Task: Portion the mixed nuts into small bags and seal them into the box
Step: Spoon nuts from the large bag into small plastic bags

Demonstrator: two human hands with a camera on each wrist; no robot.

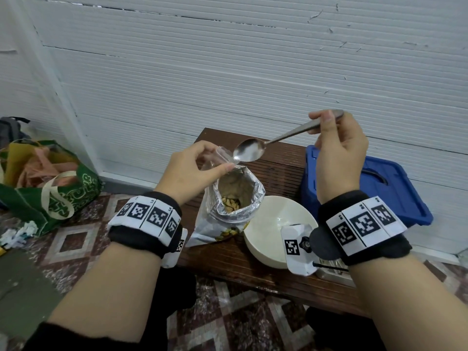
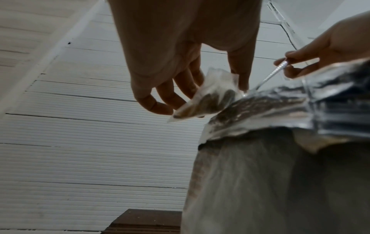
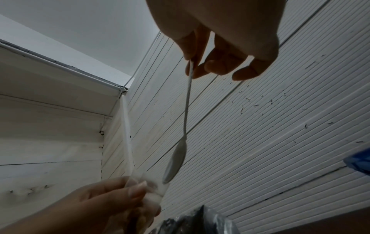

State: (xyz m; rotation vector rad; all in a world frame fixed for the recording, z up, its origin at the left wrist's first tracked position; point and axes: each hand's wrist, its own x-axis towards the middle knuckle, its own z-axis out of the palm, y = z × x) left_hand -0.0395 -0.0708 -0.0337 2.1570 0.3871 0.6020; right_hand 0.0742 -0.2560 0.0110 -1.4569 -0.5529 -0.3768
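My left hand pinches a small clear bag by its top, just over the open mouth of the big foil nut bag. Through the left wrist view the small bag shows some brown nuts inside, between my fingers and thumb. My right hand holds a metal spoon by the handle; its empty bowl hovers at the small bag's opening. In the right wrist view the spoon hangs down toward the small bag. Nuts lie deep inside the foil bag.
A white bowl stands empty on the dark wooden bench, right of the foil bag. A blue lidded box sits at the right. A green cloth bag rests on the tiled floor at left.
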